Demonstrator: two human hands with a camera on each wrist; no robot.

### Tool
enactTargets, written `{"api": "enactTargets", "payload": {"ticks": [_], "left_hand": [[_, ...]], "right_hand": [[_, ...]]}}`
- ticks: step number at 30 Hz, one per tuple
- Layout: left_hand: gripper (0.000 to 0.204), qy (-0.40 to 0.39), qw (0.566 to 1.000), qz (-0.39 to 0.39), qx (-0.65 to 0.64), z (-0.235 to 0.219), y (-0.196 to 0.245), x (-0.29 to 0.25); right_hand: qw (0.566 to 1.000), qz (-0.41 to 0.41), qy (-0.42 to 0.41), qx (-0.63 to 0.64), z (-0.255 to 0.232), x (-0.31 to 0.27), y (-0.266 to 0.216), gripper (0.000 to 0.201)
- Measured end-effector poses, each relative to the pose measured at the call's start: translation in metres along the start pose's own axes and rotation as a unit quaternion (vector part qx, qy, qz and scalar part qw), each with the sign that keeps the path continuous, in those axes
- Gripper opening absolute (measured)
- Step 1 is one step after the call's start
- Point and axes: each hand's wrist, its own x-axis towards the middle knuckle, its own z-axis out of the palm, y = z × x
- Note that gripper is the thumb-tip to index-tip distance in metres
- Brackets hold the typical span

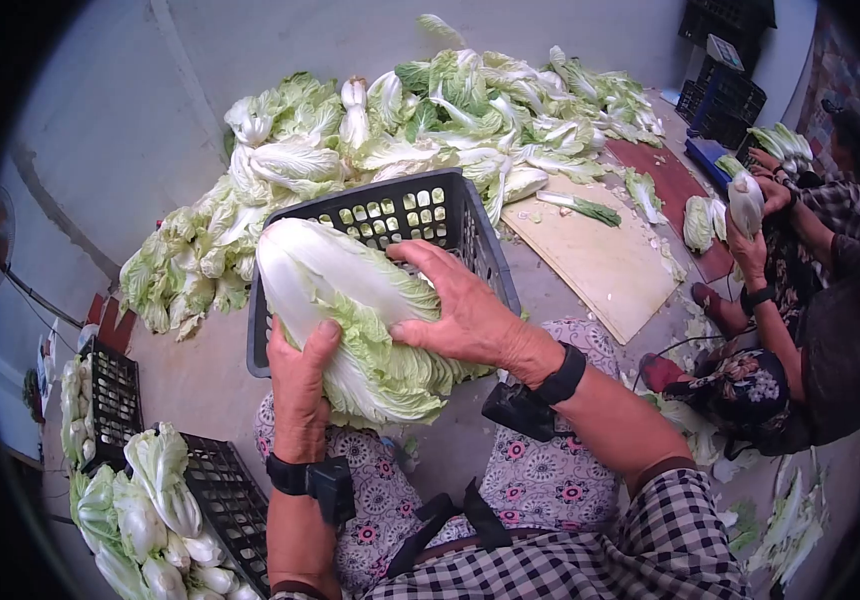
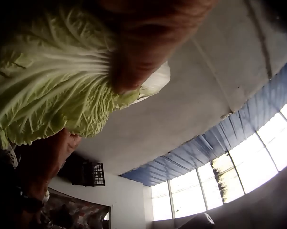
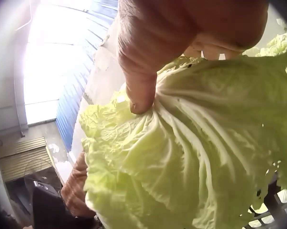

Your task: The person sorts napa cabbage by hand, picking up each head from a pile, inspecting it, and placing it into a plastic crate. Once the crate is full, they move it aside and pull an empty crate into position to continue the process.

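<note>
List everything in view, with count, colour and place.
held cabbage: one, white-green, centre
nearest crate: one, black, partly behind held cabbage
cabbage heap: one, green-white, beyond nearest crate
loose leaves: many, pale green, floor at right
cabbage crates: two, black, lower left
pale board: one, cream, right of nearest crate
stacked crates: count unclear, black, upper right
fan: one, colour unclear, far left
people: at least two, dark and checked clothes, right
wristbands: two, black, lower centre
patterned trousers: one pair, grey, lower centre
left grip: one, bare, on held cabbage
right grip: one, bare, on held cabbage
</note>
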Motion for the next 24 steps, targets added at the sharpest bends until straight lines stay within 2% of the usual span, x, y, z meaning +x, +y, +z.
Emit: {"api": "enactTargets", "payload": {"ticks": [1, 3, 4, 8, 9, 12, 13, 16, 21, 24], "left_hand": [[0.060, -0.002, 1.000, -0.001, 0.012, 0.000, 0.000, -0.001], [0.061, -0.014, 1.000, 0.003, 0.019, 0.000, -0.003, -0.002], [0.062, -0.017, 1.000, 0.005, 0.026, 0.000, -0.004, -0.003], [0.068, -0.033, 0.999, -0.017, 0.034, 0.002, -0.001, -0.003], [0.069, -0.030, 0.999, -0.007, 0.041, 0.003, -0.002, -0.003], [0.073, -0.015, 0.999, 0.017, 0.048, 0.003, -0.003, -0.002], [0.073, -0.013, 0.999, 0.019, 0.041, 0.002, -0.003, 0.001], [0.073, -0.013, 0.999, 0.014, 0.034, 0.000, -0.003, 0.002], [0.067, -0.017, 0.999, 0.017, 0.036, -0.003, -0.003, 0.001], [0.063, 0.006, 0.999, 0.024, 0.047, 0.002, -0.001, -0.001]], "right_hand": [[0.998, -0.027, 0.039, -0.044, -0.001, -0.001, 0.001, 0.076], [0.993, 0.054, -0.060, 0.088, -0.008, -0.001, 0.000, 0.076], [0.977, 0.092, -0.109, 0.157, -0.009, -0.001, -0.001, 0.075], [0.977, 0.103, -0.067, 0.176, -0.005, -0.003, -0.003, 0.064], [0.971, 0.088, -0.041, 0.217, -0.003, -0.003, -0.002, 0.060], [0.963, 0.112, -0.055, 0.240, -0.007, -0.001, -0.003, 0.057], [0.962, 0.121, -0.048, 0.239, -0.008, -0.001, -0.005, 0.054], [0.987, 0.074, -0.015, 0.141, -0.006, 0.000, -0.005, 0.057], [0.972, 0.095, -0.015, 0.214, -0.010, -0.001, -0.004, 0.052], [0.976, 0.106, -0.013, 0.189, -0.011, -0.002, -0.002, 0.052]]}}
